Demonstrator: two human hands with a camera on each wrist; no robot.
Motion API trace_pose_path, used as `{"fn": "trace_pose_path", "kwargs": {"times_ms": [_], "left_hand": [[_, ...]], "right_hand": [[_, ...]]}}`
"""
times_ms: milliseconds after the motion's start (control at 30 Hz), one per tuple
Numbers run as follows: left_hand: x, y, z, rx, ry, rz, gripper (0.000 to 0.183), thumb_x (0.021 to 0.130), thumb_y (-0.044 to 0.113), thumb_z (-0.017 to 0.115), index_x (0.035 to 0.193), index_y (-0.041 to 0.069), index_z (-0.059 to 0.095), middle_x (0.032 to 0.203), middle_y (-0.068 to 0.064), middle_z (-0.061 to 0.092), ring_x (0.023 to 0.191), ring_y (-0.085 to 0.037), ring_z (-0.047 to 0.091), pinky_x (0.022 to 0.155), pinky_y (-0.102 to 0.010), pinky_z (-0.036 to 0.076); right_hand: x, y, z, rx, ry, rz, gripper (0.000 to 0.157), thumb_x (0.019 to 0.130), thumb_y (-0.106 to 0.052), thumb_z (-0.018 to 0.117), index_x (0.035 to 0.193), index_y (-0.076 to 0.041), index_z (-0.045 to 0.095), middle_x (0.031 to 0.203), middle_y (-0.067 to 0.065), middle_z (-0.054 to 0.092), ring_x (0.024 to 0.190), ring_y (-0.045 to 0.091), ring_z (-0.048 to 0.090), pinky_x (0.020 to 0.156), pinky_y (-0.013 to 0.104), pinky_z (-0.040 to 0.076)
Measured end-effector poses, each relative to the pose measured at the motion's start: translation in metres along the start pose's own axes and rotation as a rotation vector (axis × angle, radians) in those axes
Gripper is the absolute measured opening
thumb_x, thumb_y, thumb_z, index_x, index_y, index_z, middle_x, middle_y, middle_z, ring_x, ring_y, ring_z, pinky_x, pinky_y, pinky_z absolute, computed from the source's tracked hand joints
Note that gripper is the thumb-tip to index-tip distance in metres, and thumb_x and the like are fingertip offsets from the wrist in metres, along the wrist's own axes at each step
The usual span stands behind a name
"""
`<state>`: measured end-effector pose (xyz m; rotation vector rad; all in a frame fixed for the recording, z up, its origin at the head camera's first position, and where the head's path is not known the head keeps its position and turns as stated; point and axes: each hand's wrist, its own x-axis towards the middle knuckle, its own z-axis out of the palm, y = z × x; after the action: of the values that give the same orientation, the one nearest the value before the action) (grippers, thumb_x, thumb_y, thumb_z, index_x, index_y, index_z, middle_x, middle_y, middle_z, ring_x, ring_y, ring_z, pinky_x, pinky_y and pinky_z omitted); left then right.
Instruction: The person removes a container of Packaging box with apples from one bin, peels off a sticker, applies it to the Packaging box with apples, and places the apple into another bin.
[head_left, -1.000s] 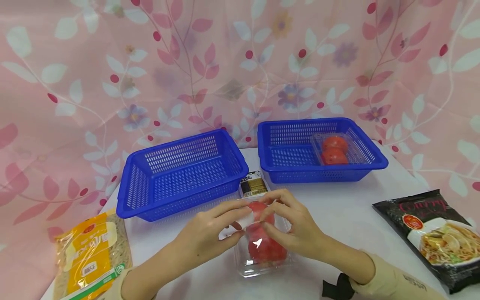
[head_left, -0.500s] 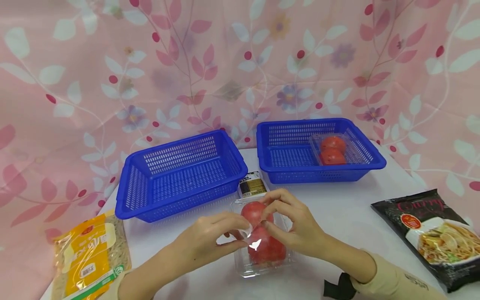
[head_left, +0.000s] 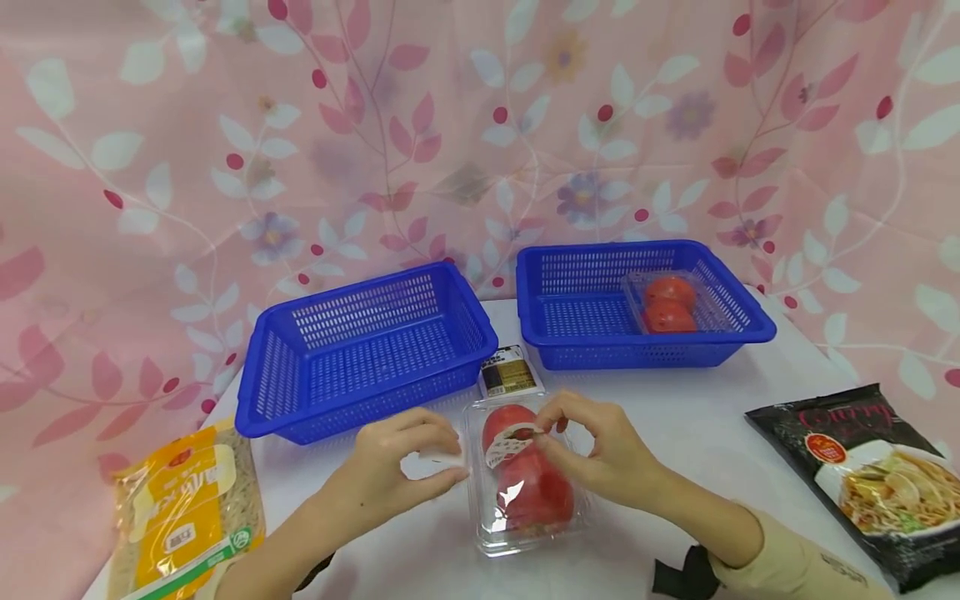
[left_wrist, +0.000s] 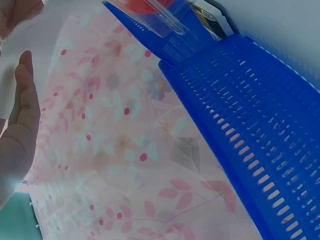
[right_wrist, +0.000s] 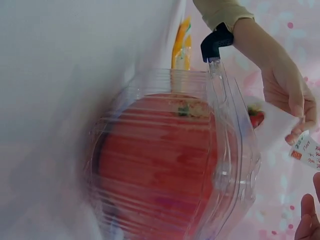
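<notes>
A clear plastic clamshell box (head_left: 483,533) holding two red round fruits (head_left: 534,487) lies between my hands. My right hand (head_left: 592,442) pinches one end of a curved printed label (head_left: 508,450) just above its lid. To the left of the box, my left hand (head_left: 408,454) pinches a small piece of white paper (head_left: 442,457) between thumb and fingers. In the right wrist view, the paper (right_wrist: 277,125) hangs from the left hand (right_wrist: 287,87), and the label (right_wrist: 306,150) shows red print. In the left wrist view, only part of a hand (left_wrist: 22,115) shows at the left edge.
Behind stand two blue baskets, a left one (head_left: 360,404) and a right one (head_left: 622,354) with another box of red fruit (head_left: 670,304). A small black-and-gold pack (head_left: 508,372) lies between them. A yellow bag (head_left: 183,508) lies left, a black curry noodle packet (head_left: 862,475) right.
My hands were together over the box; the left has drawn away to the left with the white paper. The printed label now shows in my right hand, tilted over the lid.
</notes>
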<state>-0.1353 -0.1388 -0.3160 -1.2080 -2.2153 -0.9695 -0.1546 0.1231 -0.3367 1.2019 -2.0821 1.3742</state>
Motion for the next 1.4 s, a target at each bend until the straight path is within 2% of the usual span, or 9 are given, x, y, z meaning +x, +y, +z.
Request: {"fn": "trace_pose_path", "kwargs": {"times_ms": [233, 400, 600, 800, 967, 1033, 1133, 1267, 1400], "left_hand": [[-0.008, -0.007, -0.009, -0.023, -0.052, -0.301, 0.015, 0.071, 0.031, 0.078, 0.076, 0.026, 0.065, 0.081, 0.016, 0.062, 0.074, -0.004, 0.056, 0.058, -0.022, 0.046], [-0.012, -0.010, -0.016, 0.009, -0.098, -0.418, 0.020, 0.071, 0.042, 0.076, 0.069, 0.030, 0.060, 0.073, 0.020, 0.058, 0.066, -0.005, 0.051, 0.055, -0.022, 0.041], [-0.013, -0.012, -0.026, -0.040, -0.142, -0.465, 0.025, 0.073, 0.036, 0.076, 0.065, 0.025, 0.054, 0.071, 0.016, 0.059, 0.064, -0.007, 0.051, 0.054, -0.022, 0.042], [-0.013, -0.019, -0.031, -0.117, -0.227, -0.542, 0.029, 0.071, 0.031, 0.078, 0.065, 0.019, 0.052, 0.070, 0.011, 0.060, 0.069, -0.010, 0.054, 0.061, -0.023, 0.045], [-0.015, -0.035, -0.032, -0.074, -0.342, -0.576, 0.025, 0.071, 0.030, 0.078, 0.068, 0.020, 0.056, 0.068, 0.011, 0.058, 0.069, -0.009, 0.052, 0.062, -0.023, 0.044], [-0.016, -0.043, -0.032, -0.056, -0.397, -0.560, 0.022, 0.072, 0.030, 0.077, 0.071, 0.021, 0.057, 0.069, 0.012, 0.057, 0.069, -0.010, 0.051, 0.061, -0.023, 0.043], [-0.020, -0.059, -0.029, -0.044, -0.470, -0.539, 0.019, 0.073, 0.029, 0.076, 0.074, 0.022, 0.059, 0.072, 0.013, 0.057, 0.075, -0.010, 0.051, 0.069, -0.028, 0.045], [-0.026, -0.077, -0.024, -0.055, -0.532, -0.528, 0.014, 0.075, 0.024, 0.075, 0.078, 0.021, 0.062, 0.076, 0.014, 0.058, 0.081, -0.010, 0.053, 0.079, -0.034, 0.046], [-0.030, -0.089, -0.021, -0.048, -0.563, -0.513, 0.013, 0.076, 0.017, 0.075, 0.082, 0.019, 0.064, 0.079, 0.014, 0.060, 0.080, -0.010, 0.053, 0.075, -0.030, 0.046]], "right_hand": [[-0.002, 0.013, -0.008, -0.007, -0.084, 0.179, 0.015, 0.083, -0.002, 0.065, 0.087, -0.015, 0.060, 0.079, -0.007, 0.061, 0.072, 0.009, 0.053, 0.062, 0.023, 0.047], [-0.003, 0.023, -0.011, 0.000, -0.132, 0.301, 0.008, 0.085, -0.007, 0.064, 0.087, -0.014, 0.061, 0.079, -0.007, 0.060, 0.072, 0.011, 0.054, 0.062, 0.023, 0.048], [-0.002, 0.033, -0.014, -0.006, -0.177, 0.433, 0.004, 0.085, -0.015, 0.065, 0.088, -0.012, 0.065, 0.077, -0.002, 0.062, 0.072, 0.013, 0.056, 0.065, 0.025, 0.050], [-0.003, 0.041, -0.010, 0.026, -0.203, 0.490, 0.005, 0.084, -0.014, 0.066, 0.086, -0.010, 0.065, 0.075, -0.003, 0.063, 0.069, 0.012, 0.057, 0.062, 0.026, 0.049], [-0.004, 0.045, -0.004, 0.041, -0.229, 0.465, 0.004, 0.084, -0.013, 0.066, 0.086, -0.009, 0.066, 0.073, -0.002, 0.063, 0.066, 0.011, 0.055, 0.060, 0.027, 0.047], [-0.005, 0.046, -0.003, 0.030, -0.236, 0.455, 0.003, 0.084, -0.012, 0.066, 0.086, -0.010, 0.066, 0.073, -0.003, 0.063, 0.065, 0.011, 0.055, 0.060, 0.027, 0.047], [-0.004, 0.047, -0.002, 0.015, -0.247, 0.443, 0.003, 0.084, -0.011, 0.066, 0.087, -0.011, 0.066, 0.073, -0.004, 0.063, 0.066, 0.009, 0.054, 0.060, 0.025, 0.046], [-0.004, 0.049, 0.000, -0.026, -0.253, 0.395, 0.005, 0.083, -0.011, 0.066, 0.088, -0.011, 0.065, 0.073, -0.007, 0.062, 0.066, 0.007, 0.053, 0.061, 0.023, 0.044], [-0.005, 0.050, 0.001, -0.063, -0.246, 0.355, 0.007, 0.083, -0.009, 0.066, 0.089, -0.013, 0.065, 0.072, -0.010, 0.062, 0.065, 0.006, 0.053, 0.060, 0.025, 0.045]]}}
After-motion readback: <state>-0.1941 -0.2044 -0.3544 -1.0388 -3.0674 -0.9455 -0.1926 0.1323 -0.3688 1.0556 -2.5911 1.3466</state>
